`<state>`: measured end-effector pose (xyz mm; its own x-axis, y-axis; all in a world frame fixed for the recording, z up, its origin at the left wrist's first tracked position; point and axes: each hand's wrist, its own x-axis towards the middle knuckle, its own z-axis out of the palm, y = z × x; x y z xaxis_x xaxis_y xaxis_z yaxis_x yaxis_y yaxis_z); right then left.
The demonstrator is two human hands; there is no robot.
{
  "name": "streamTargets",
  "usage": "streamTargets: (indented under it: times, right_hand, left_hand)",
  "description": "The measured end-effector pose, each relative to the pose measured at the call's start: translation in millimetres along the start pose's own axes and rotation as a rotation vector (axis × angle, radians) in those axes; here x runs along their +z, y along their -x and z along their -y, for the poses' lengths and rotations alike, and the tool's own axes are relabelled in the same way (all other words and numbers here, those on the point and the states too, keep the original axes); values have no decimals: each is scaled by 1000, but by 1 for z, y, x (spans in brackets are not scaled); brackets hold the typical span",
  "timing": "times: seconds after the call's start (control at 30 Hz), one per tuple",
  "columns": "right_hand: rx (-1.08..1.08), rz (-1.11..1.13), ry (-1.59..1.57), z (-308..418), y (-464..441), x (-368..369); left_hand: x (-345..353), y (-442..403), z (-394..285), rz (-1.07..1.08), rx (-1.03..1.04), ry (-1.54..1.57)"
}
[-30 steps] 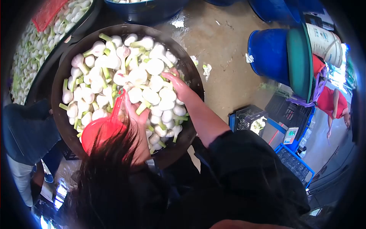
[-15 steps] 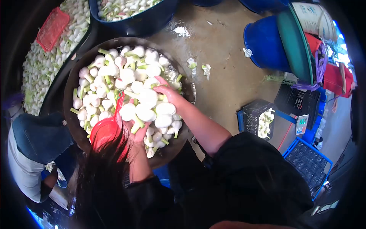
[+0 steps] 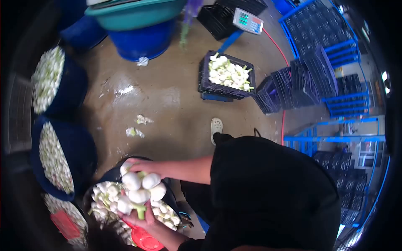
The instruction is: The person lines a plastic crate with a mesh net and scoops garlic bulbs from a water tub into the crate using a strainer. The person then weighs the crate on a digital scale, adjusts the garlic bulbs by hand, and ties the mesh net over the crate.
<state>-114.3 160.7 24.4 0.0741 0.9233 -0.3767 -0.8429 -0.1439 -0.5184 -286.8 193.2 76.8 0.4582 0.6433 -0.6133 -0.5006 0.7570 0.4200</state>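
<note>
A heap of white garlic bulbs [image 3: 140, 195] with green stalks is gathered between my hands, raised over a round tub [image 3: 88, 196]. My right hand [image 3: 138, 165] closes around the far side of the heap. From the near side, my left hand [image 3: 142, 217] cups it underneath, fingers partly hidden by bulbs. More garlic bulbs [image 3: 104, 196] fill the tub below. Beside my left wrist lies a red plastic scoop [image 3: 146, 239]; whether my fingers touch it I cannot tell.
A black crate of garlic [image 3: 205, 79] sits on a scale with a lit display [image 3: 248, 21]. Stacked dark crates [image 3: 293, 83] stand right of it. Blue tubs of garlic [image 3: 83, 157] line the left. A shoe [image 3: 216, 127] and garlic scraps [image 3: 136, 132] are on the wet floor.
My view has swung right, toward the crate on the scale. My hands have lifted the garlic bulbs up from the pile in the tub.
</note>
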Motion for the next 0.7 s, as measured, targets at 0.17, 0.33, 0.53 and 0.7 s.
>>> streamTargets:
  times: [0.17, 0.33, 0.53, 0.7]
  right_hand:
    - [-181, -137, -331, 120, 115, -147]
    - [-386, -493, -475, 204, 220, -341]
    - [-595, -902, -318, 282, 322, -529]
    - [-516, -1401, -38, 293, 354, -686]
  left_hand:
    - [126, -62, 157, 232, -368, -179]
    - [228, -128, 371, 281, -748, -226]
    - [286, -211, 612, 356, -913, -455]
    - [250, -303, 747, 274, -586, -755]
